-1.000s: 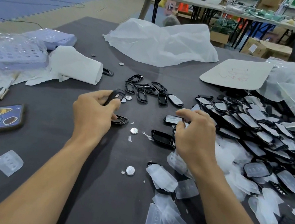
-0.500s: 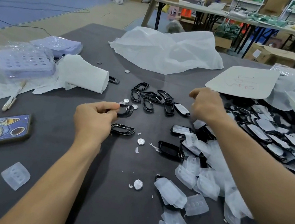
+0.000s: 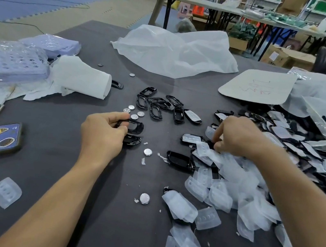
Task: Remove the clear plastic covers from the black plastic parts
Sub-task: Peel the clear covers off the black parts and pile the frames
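At the far edge of the heap of loose clear plastic covers [image 3: 233,176], the right hand [image 3: 239,136] has drawn back, fingers curled down, their grip hidden. Left of the heap, the left hand [image 3: 102,134] still pinches an oval black plastic part [image 3: 136,127].

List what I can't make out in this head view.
All in the head view:
Right hand: fingertips buried among loose clear covers; what it holds is hidden.
Black part in the left hand: fingers hide one end; cover on or off unclear.
Red writing on the cardboard sheet: too blurred to read.
Pile of covered parts: cut off by the right edge.
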Demonstrator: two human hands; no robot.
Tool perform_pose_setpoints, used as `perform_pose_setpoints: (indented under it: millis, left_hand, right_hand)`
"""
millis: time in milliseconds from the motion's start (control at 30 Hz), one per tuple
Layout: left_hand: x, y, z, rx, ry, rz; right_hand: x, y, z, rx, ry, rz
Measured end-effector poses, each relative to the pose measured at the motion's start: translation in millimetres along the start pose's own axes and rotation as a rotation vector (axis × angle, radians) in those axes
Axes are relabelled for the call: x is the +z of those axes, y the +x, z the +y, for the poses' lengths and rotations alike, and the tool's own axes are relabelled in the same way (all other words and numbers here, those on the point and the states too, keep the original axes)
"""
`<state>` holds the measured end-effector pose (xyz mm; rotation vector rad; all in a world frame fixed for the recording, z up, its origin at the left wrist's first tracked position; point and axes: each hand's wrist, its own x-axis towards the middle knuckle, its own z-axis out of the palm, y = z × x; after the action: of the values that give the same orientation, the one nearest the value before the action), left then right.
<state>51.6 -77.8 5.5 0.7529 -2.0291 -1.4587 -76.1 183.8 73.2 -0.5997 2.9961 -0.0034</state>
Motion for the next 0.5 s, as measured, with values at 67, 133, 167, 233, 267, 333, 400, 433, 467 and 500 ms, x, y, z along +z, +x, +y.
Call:
perform_pose_setpoints:
  millis: [67,133,167,233,267,333,400,433,467,500]
  left_hand:
    - [1,-2,0,0.01,0.017,0.001]
    - [1,-2,0,0.013,0.024,0.001]
    - [1,-2,0,0.011,0.026,0.001]
    - [0,-2,1,0.011,0.038,0.0]
    - [0,-2,1,0.012,0.045,0.0]
    - [0,-2,0,0.017,0.054,-0.006]
    - [1,-3,0,0.024,0.052,-0.018]
    - [2,-4,1,0.028,0.045,-0.026]
    - [2,-5,2,0.027,0.03,-0.034]
    - [2,-6,4,0.017,0.008,-0.045]
  right_hand:
    - [8,0,-4,-0.015,-0.042,0.046]
    - [12,3,-4,-0.018,-0.09,0.065]
    - [12,4,-5,-0.012,-0.088,0.057]
    - [11,6,-5,0.017,-0.043,0.021]
    - [11,6,-5,0.037,-0.005,0.005]
    - [9,7,-2,0.081,0.1,-0.008]
    - [7,6,2,0.127,0.23,0.021]
    - [6,4,5,0.155,0.303,0.058]
    - [5,2,7,0.173,0.374,0.111]
    - [3,-1,8,0.179,0.445,0.176]
